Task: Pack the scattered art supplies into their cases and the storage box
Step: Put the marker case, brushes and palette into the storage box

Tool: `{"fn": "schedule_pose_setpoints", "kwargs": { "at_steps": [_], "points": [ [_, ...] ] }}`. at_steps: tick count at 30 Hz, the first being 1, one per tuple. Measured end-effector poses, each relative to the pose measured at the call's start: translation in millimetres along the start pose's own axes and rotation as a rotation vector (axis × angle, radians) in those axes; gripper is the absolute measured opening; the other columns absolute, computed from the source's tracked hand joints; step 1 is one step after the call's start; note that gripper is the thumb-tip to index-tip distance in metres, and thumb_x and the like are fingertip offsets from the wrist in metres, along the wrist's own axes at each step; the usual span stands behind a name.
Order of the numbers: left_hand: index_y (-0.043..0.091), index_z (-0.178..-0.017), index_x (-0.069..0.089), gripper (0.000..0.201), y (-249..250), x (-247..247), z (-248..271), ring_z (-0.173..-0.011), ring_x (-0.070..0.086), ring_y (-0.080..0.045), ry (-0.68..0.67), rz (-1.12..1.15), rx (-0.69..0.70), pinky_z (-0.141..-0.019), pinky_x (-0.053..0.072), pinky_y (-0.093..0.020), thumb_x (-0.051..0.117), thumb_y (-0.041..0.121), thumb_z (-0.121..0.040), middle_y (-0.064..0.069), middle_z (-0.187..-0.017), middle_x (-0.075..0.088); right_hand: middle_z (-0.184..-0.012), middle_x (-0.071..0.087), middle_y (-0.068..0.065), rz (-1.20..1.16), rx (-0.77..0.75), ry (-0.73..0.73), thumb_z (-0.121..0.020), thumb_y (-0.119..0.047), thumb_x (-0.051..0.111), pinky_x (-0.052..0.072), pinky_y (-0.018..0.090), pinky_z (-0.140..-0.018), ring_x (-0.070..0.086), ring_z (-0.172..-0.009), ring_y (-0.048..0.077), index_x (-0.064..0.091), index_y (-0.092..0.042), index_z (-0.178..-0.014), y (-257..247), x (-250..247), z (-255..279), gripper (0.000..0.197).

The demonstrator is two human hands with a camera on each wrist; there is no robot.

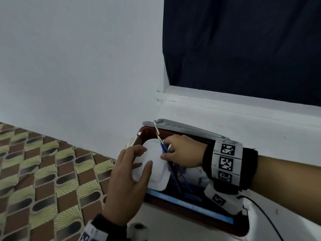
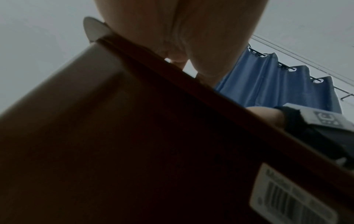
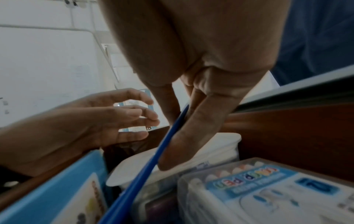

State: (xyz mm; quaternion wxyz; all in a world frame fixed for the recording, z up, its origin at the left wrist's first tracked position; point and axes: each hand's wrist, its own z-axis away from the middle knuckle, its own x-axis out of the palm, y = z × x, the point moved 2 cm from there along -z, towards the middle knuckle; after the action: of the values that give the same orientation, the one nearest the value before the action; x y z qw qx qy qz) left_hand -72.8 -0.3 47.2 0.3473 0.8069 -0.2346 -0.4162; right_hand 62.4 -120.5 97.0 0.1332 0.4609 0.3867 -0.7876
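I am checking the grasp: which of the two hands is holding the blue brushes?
The right hand pinches the blue brushes over the storage box. The left hand has straight fingers and holds nothing.

Brush handles [image 1: 175, 178] blurred inside box [image 1: 191, 208]

A white counter [image 1: 173, 221] carries a dark brown storage box [image 1: 199, 210], set against the wall. A small white cylindrical container [image 1: 139, 230] stands just beside the box's near-left corner.
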Motion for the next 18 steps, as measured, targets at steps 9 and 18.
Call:
{"fn": "schedule_pose_setpoints", "kwargs": {
  "at_steps": [9, 18],
  "points": [
    [0.038, -0.113, 0.051, 0.024, -5.4, -5.8, -4.5, -0.113, 0.055, -0.003, -0.063, 0.04, 0.013, -0.09, 0.052, -0.018, 0.059, 0.031, -0.091, 0.02, -0.115, 0.053, -0.107, 0.067, 0.008, -0.019, 0.065, 0.071, -0.087, -0.044, 0.068, 0.054, 0.039, -0.087, 0.064, -0.095, 0.022, 0.057, -0.008, -0.119, 0.4, 16.0, -20.3, 0.049],
    [0.033, -0.116, 0.051, 0.026, -7.6, -2.4, -3.6, -0.111, 0.051, 0.002, -0.105, -0.058, 0.001, -0.091, 0.053, -0.028, 0.054, 0.039, -0.09, 0.023, -0.114, 0.051, -0.083, 0.074, 0.005, -0.115, 0.004, 0.068, -0.084, -0.025, 0.075, 0.06, 0.029, -0.07, 0.071, -0.064, 0.012, 0.061, -0.005, -0.112, 1.1, 18.1, -6.2, 0.037]
  ]
}}
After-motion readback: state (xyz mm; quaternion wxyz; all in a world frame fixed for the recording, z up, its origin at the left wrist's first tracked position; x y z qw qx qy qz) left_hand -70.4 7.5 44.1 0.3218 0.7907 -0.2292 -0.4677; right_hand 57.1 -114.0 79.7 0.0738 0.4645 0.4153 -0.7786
